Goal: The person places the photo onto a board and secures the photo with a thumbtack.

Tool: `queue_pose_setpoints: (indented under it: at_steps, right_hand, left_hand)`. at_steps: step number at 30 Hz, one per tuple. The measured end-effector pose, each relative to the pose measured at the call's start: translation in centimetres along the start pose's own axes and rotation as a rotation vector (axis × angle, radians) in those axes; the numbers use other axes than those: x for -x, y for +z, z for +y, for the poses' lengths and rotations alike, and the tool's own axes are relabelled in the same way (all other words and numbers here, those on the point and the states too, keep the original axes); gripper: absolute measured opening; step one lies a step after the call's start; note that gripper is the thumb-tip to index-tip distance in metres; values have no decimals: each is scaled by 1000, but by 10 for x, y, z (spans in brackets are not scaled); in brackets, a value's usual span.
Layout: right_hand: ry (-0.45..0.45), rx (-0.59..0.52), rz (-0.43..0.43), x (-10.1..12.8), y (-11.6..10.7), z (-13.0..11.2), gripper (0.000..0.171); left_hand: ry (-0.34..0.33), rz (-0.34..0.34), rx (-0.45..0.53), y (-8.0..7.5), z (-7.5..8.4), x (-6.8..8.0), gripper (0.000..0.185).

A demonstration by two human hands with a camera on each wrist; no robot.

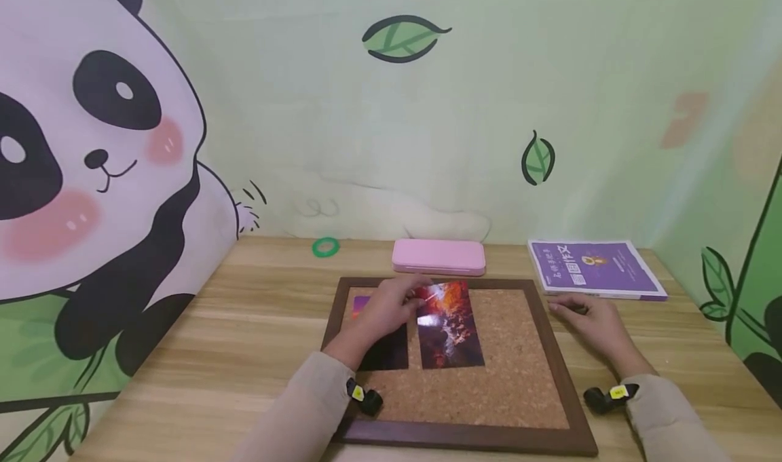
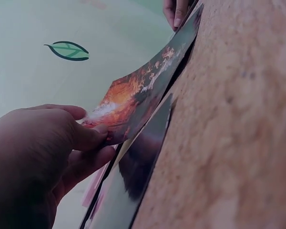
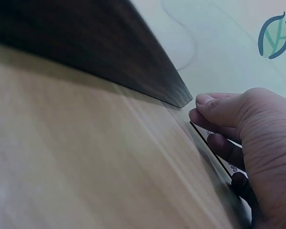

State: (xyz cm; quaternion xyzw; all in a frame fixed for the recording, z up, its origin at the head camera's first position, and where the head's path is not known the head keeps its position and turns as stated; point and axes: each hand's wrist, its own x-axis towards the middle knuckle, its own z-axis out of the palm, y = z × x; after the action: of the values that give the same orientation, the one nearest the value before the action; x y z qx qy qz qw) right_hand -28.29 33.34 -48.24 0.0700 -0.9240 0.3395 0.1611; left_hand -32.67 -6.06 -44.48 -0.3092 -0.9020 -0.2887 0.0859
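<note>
My left hand (image 1: pixel 387 306) pinches a glossy orange and dark photo (image 1: pixel 451 326) by its upper left corner, over a cork board (image 1: pixel 519 353) in a brown wooden frame. In the left wrist view the photo (image 2: pixel 138 95) slants away from the thumb and fingers, its pinched end raised off the cork. A second photo (image 1: pixel 387 350), mostly dark with a purple top, lies on the cork at the left, partly hidden by my left hand. Beyond the frame's right edge, my right hand (image 1: pixel 595 323) hovers with fingers loosely curled. Nothing shows between its thumb and fingertips in the right wrist view.
Behind the board stands a pink case (image 1: pixel 438 255), with a green tape ring (image 1: pixel 326 247) farther left. At the back right lies a purple book (image 1: pixel 595 268), close to my right hand. A panda-printed wall (image 1: pixel 305 109) rises behind the wooden table (image 1: pixel 232 333).
</note>
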Motion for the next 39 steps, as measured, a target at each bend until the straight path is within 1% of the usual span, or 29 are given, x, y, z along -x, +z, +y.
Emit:
queue_pose_setpoints:
  at_steps: [3, 6, 8, 15, 19, 24, 28, 32, 34, 36, 39]
  right_hand:
    - [2, -1, 5, 1, -1, -1, 22]
    - [5, -9, 2, 1, -1, -1, 22]
    - [7, -10, 1, 1, 0, 0, 22]
    - [-1, -9, 8, 1, 2, 1, 21]
    - [-2, 3, 5, 0, 2, 1, 21]
    - [6, 5, -2, 1, 1, 1, 23]
    - [15, 1, 9, 3, 0, -3, 26]
    - [25, -4, 28, 6, -3, -12, 27]
    - [6, -20, 52, 4, -6, -20, 26]
    - [-22, -43, 73, -1, -10, -33, 25]
    - [-81, -68, 63, -11, -14, -61, 22]
  left_hand:
    - [29, 12, -17, 1, -1, 0, 22]
    - [29, 18, -37, 1, -2, 1, 16]
    - [26, 9, -57, 2, -2, 1, 15]
    - [-16, -101, -61, 5, -4, 3, 24]
    - [-31, -147, -62, 4, -3, 3, 27]
    - [-27, -199, -92, 3, -1, 5, 32]
    - [-37, -227, -107, 1, 1, 6, 36]
    - [-32, -222, -133, 2, 0, 7, 44]
    - [-32, -209, -144, 3, -1, 7, 47]
    - [-33, -201, -148, 3, -2, 7, 48]
    - [-36, -199, -163, 3, -4, 6, 48]
